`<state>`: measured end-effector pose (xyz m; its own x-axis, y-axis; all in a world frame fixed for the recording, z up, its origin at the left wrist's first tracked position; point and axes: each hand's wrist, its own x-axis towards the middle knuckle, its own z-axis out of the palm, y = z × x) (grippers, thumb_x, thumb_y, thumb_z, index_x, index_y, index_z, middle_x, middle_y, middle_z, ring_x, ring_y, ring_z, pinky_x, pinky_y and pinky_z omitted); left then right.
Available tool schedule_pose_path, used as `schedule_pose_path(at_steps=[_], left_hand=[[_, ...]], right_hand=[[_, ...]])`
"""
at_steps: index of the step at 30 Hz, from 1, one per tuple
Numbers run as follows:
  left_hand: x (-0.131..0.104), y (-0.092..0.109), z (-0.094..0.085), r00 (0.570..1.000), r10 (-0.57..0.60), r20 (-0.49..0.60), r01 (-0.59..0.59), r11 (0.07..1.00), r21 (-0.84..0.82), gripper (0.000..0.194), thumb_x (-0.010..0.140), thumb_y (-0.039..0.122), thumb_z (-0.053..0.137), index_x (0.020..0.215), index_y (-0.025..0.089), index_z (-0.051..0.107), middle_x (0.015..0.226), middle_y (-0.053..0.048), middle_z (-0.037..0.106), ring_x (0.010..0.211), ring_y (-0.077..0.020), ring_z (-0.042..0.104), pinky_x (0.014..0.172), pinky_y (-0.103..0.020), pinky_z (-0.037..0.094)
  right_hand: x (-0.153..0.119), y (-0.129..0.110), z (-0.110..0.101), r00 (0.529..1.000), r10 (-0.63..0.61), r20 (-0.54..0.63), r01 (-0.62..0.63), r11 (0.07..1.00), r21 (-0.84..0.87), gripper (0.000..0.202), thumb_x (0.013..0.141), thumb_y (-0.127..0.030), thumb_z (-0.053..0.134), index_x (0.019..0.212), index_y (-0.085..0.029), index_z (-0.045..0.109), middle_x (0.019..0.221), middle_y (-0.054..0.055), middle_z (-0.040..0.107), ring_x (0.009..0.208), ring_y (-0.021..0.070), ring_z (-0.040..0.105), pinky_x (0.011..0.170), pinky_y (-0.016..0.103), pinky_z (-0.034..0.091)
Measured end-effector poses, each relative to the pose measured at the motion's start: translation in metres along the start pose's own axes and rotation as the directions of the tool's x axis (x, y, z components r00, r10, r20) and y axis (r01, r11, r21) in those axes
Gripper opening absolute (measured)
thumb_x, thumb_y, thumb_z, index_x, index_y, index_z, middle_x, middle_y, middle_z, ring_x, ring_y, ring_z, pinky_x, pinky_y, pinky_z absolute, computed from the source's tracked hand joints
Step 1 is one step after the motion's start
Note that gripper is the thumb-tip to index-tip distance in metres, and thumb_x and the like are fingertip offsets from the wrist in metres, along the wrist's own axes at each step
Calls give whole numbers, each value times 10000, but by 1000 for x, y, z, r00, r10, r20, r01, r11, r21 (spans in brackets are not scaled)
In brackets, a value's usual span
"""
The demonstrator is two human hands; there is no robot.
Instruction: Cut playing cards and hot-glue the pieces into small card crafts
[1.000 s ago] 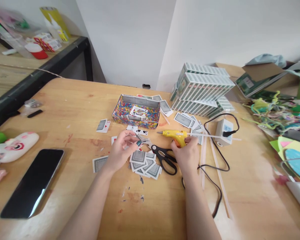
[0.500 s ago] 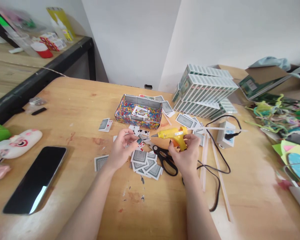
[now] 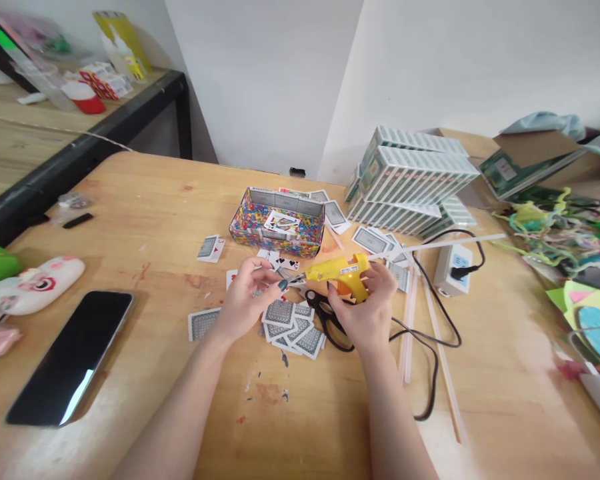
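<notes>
My right hand [image 3: 367,303] is wrapped round the grip of a yellow hot glue gun [image 3: 336,269], with a long glue stick [image 3: 440,245] poking out of its back. The gun's nozzle points left, at the fingertips of my left hand [image 3: 253,293]. Those fingers are pinched on a small greyish piece of card [image 3: 293,279], partly hidden by the thumb. Beneath both hands lie black-handled scissors [image 3: 330,321] and a loose pile of playing cards [image 3: 293,327]. Just beyond stands an open box [image 3: 275,245] with colourful patterned sides and a face card [image 3: 281,222] inside.
Stacked card boxes [image 3: 420,177] rise at the back right. A black cord [image 3: 437,343] loops right of my right hand, near a plugged-in white power socket [image 3: 453,270]. Spare glue sticks [image 3: 443,363] lie there. A phone [image 3: 73,357] rests at left.
The glue gun has moved slightly left and its nozzle now meets the card piece at my left fingertips. Its glue stick tilts up more at the back. My left hand has barely moved.
</notes>
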<state>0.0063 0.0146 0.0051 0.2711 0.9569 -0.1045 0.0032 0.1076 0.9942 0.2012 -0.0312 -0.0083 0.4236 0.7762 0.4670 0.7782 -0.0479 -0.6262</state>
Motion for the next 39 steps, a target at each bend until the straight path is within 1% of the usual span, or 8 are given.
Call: schedule_pose_path(at_steps=[3, 7, 12, 20, 24, 30, 35, 39], left_hand=[[0, -1, 0, 1000, -5, 2, 5, 1000, -2, 320, 706, 248, 605, 948, 208, 398, 821, 2, 609, 747, -134, 572, 705, -274, 418], [0, -1, 0, 1000, -23, -16, 23, 1000, -3, 324, 697, 257, 615, 942, 205, 410, 829, -3, 610, 770, -141, 578, 696, -267, 422], [1, -1, 0, 999, -34, -27, 34, 999, -25, 329, 689, 257, 628, 935, 205, 416, 819, 2, 614, 766, -139, 583, 707, -267, 426], [1, 0, -1, 999, -27, -19, 25, 998, -62, 326, 690, 272, 640, 919, 206, 418, 780, 17, 608, 732, -126, 572, 673, -244, 419], [1, -1, 0, 999, -32, -18, 31, 997, -68, 329, 693, 279, 639, 928, 207, 419, 779, 18, 605, 715, -122, 572, 660, -239, 423], [2, -3, -1, 1000, -19, -25, 18, 998, -55, 325, 692, 275, 641, 929, 207, 429, 789, 13, 611, 724, -128, 584, 668, -249, 435], [2, -4, -2, 1000, -14, -15, 13, 998, -55, 319, 703, 265, 638, 935, 205, 427, 792, 10, 611, 734, -127, 586, 674, -247, 435], [1, -4, -2, 1000, -20, -7, 20, 998, -58, 327, 703, 265, 638, 940, 205, 421, 799, 10, 613, 739, -126, 583, 686, -247, 431]], right_hand=[[-1, 0, 0, 999, -14, 33, 16, 997, -75, 763, 679, -344, 621, 1333, -187, 260, 945, 69, 598, 802, 207, 612, 627, 314, 507], [-1, 2, 2, 996, -74, 41, 79, 986, -145, 698, 728, -309, 562, 1357, -195, 282, 959, 74, 623, 856, 215, 618, 678, 323, 511], [-1, 2, 4, 992, -121, -34, 114, 981, -155, 635, 746, -269, 551, 1336, -199, 327, 994, 93, 627, 880, 216, 620, 697, 318, 508], [-2, 5, 3, 990, -137, -20, 135, 989, -61, 623, 755, -266, 569, 1328, -205, 334, 1007, 100, 625, 851, 204, 619, 714, 325, 516], [-1, 5, 2, 984, -176, -15, 175, 983, -52, 588, 771, -246, 543, 1320, -206, 337, 1066, 120, 603, 881, 213, 614, 731, 344, 516], [0, 4, 0, 979, -202, 3, 201, 978, -62, 579, 779, -209, 506, 1327, -190, 320, 969, 108, 603, 841, 216, 614, 705, 351, 522], [-1, 7, 0, 980, -198, 20, 199, 978, -61, 598, 758, -155, 483, 1331, -203, 318, 964, 101, 603, 848, 217, 608, 699, 351, 520], [-1, 8, 1, 985, -174, 4, 174, 983, -63, 599, 741, -151, 477, 1322, -202, 339, 953, 96, 604, 821, 214, 608, 685, 349, 517]])
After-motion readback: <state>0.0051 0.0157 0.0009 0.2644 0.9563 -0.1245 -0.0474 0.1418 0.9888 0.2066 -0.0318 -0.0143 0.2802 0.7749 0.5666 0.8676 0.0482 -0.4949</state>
